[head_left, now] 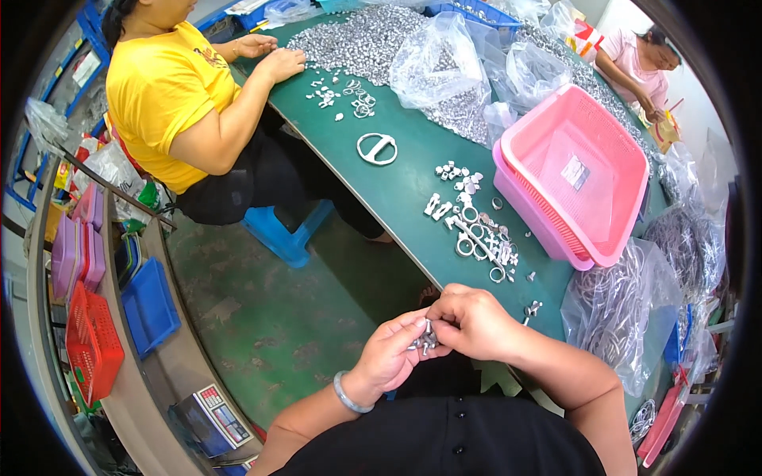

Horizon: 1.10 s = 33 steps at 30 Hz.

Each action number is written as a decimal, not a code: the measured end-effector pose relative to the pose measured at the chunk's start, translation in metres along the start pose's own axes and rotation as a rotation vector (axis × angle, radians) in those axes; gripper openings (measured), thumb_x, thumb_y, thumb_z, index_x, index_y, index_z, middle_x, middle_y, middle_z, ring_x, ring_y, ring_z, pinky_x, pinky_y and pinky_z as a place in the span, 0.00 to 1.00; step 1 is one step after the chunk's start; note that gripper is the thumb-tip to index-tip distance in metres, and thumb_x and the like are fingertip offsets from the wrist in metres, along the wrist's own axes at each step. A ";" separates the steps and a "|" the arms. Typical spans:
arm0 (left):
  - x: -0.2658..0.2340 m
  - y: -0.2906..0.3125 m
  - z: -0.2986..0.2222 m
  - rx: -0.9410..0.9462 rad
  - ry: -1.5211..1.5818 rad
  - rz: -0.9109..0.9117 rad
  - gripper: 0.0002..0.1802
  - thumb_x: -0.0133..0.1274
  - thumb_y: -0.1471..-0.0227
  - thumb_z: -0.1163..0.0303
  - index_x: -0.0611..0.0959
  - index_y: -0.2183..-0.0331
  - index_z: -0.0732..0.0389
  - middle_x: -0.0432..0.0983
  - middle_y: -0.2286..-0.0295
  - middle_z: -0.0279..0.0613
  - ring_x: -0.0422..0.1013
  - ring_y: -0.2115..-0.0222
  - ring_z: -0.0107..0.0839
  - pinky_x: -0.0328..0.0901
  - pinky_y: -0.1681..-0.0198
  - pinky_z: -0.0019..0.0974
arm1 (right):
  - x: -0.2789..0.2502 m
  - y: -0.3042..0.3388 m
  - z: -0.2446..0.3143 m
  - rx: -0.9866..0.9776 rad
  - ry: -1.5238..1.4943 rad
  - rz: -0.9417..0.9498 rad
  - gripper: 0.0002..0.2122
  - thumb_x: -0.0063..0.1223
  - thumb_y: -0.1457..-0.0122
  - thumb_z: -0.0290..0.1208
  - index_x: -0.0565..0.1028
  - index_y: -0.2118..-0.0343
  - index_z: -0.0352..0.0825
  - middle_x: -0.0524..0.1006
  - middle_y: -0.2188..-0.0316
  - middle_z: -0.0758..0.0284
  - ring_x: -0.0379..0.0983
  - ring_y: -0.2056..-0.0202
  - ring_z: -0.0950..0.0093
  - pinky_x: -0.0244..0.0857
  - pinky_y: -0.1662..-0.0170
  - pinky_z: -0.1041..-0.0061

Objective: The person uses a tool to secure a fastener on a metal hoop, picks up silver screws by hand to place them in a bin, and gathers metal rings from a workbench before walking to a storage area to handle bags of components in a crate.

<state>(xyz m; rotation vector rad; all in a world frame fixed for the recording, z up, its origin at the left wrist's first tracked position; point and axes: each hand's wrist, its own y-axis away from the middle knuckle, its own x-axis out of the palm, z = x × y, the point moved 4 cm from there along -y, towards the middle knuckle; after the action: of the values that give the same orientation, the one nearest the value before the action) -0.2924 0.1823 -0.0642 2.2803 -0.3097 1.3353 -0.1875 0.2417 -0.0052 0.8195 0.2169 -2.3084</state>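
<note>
My left hand (391,351) and my right hand (474,320) meet just off the near edge of the green table (401,186), both pinching a small silver metal part (427,339) between their fingertips. A bangle circles my left wrist. On the table just beyond my hands lies a scatter of small metal rings and clips (475,228). A few more loose bits (532,309) sit by my right hand.
A pink basket (579,170) stands at the right. Clear bags of metal rings (623,305) lie beside it. A big heap of silver parts (365,40) fills the far end, where a person in yellow (171,95) sorts. Another person in pink (635,63) sits far right.
</note>
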 end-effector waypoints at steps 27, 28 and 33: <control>-0.028 -0.001 -0.021 0.056 0.062 -0.160 0.11 0.42 0.47 0.66 0.75 0.70 0.63 0.72 0.77 0.40 0.67 0.79 0.26 0.60 0.79 0.25 | -0.065 -0.132 -0.021 -0.155 0.213 -0.482 0.05 0.51 0.56 0.23 0.69 0.76 0.30 0.71 0.80 0.63 0.69 0.76 0.72 0.63 0.72 0.76; -0.030 0.000 -0.019 0.059 0.063 -0.157 0.11 0.42 0.47 0.66 0.75 0.70 0.63 0.72 0.77 0.40 0.67 0.79 0.26 0.60 0.79 0.25 | -0.074 -0.150 -0.028 -0.170 0.353 -0.588 0.04 0.50 0.58 0.23 0.70 0.77 0.30 0.72 0.78 0.54 0.70 0.72 0.59 0.63 0.67 0.67; -0.046 0.011 -0.015 0.058 0.058 -0.244 0.09 0.42 0.48 0.69 0.75 0.70 0.64 0.72 0.77 0.40 0.67 0.78 0.26 0.60 0.79 0.25 | -0.086 -0.201 -0.065 0.221 0.517 -0.450 0.06 0.50 0.58 0.23 0.75 0.73 0.33 0.74 0.72 0.56 0.71 0.66 0.61 0.64 0.61 0.67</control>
<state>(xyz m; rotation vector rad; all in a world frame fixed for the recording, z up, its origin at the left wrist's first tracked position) -0.3312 0.1787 -0.0943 2.2372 0.0269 1.2947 -0.2346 0.4641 -0.0165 1.6178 0.4112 -2.5105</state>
